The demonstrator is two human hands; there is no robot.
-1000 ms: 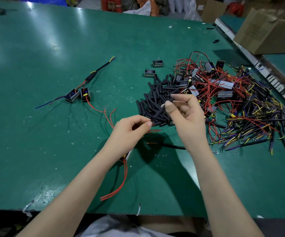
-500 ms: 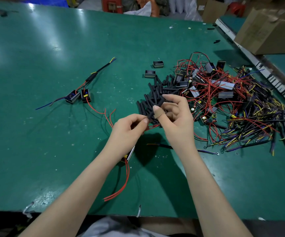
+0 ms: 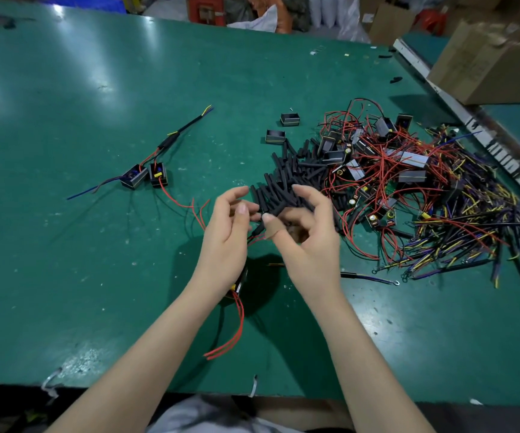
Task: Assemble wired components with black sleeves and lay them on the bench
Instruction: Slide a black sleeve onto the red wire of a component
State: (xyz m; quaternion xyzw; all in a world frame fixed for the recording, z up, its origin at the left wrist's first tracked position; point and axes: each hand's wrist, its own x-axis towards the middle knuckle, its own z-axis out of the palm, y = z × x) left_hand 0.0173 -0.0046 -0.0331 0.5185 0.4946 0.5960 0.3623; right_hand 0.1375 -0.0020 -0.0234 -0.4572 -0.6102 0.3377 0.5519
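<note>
The black sleeve [image 3: 272,212] sat pinched in your right hand [image 3: 307,242], raised just before the sleeve pile [image 3: 286,179]. Your left hand [image 3: 225,235] gripped the red-wired component [image 3: 236,285], fingers curled.

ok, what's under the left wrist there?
Under the left hand hangs a small black component with a yellow part, red wires trailing down over the green bench. Most of its body is hidden by the wrist, so its grip cannot be seen.
</note>
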